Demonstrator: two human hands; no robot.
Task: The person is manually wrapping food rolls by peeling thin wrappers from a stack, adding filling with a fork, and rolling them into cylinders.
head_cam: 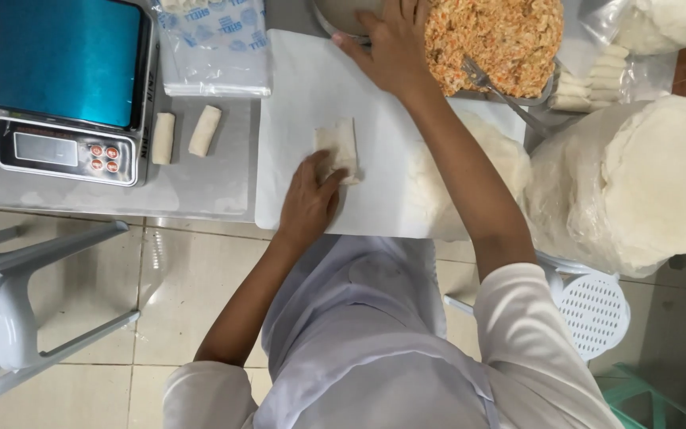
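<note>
Tray [545, 94]: filled with orange-white shredded filling [492, 32], a fork [495, 89] laid in it, just beside the right hand.
Right hand [395, 48]: fingers spread, rested on a metal bowl's rim [339, 28]; nothing is gripped.
Left hand [309, 199]: loosely curled, fingertips pressed on a pale rolled wrapper [338, 148] on the white board [303, 87].
Packages: clear blue-printed bag [214, 48] beyond the left hand; bagged round wrappers [637, 183] outside the right arm.
Worktop [200, 187]: two finished rolls [184, 135] are laid beside a scale [69, 87].
</note>
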